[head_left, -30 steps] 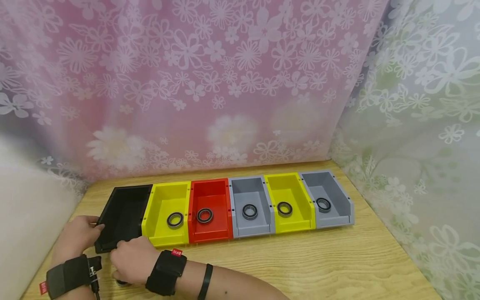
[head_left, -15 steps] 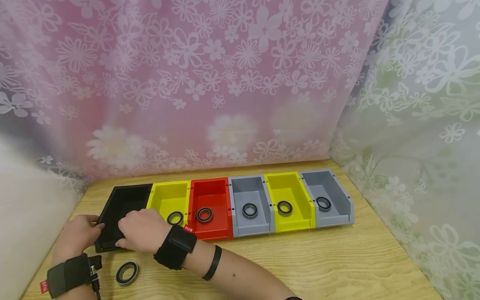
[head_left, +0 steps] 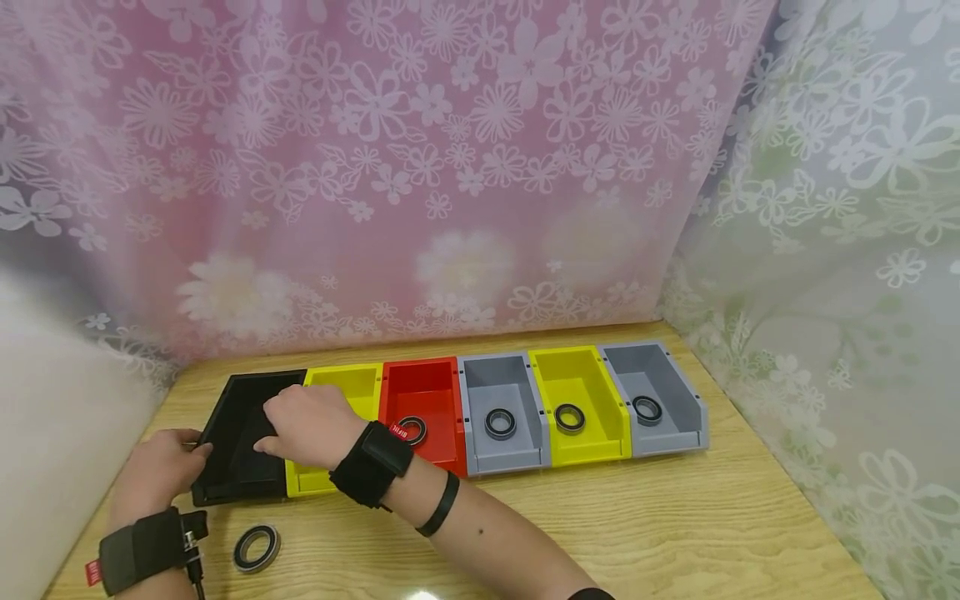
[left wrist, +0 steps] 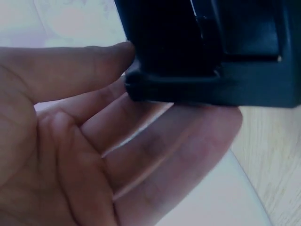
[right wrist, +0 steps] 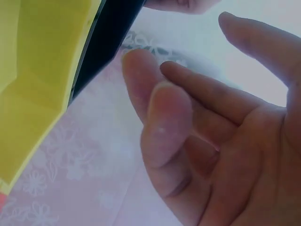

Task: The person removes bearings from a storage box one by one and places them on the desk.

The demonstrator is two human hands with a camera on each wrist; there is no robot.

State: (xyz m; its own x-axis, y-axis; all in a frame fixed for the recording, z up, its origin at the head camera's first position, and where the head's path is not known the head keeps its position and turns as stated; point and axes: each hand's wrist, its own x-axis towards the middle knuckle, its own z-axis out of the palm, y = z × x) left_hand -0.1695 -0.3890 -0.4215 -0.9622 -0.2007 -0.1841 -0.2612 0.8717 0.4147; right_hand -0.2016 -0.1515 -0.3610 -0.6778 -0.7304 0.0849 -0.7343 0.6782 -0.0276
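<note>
My left hand (head_left: 161,471) grips the left wall of the black storage bin (head_left: 243,400) at the row's left end. In the left wrist view the thumb (left wrist: 89,68) lies at the bin's rim, the other fingers along its outer side. Over the boundary between the black bin and the yellow bin (head_left: 352,383) hovers my right hand (head_left: 311,427), holding nothing. Its fingers (right wrist: 167,122) are loosely bent in the right wrist view, the thumb apart. On the table in front of the black bin lies a ball bearing (head_left: 257,548). My right hand hides the yellow bin's front part.
Rightward the row continues with a red bin (head_left: 420,379), a grey bin (head_left: 498,379), another yellow bin (head_left: 566,375) and another grey bin (head_left: 637,367), each with one bearing. The wooden table (head_left: 600,525) extends in front; a floral curtain (head_left: 450,167) hangs behind.
My right hand has moved up and right from the black bin's front, uncovering the bearing on the table and covering the one in the yellow bin. My left hand has stayed on the bin wall.
</note>
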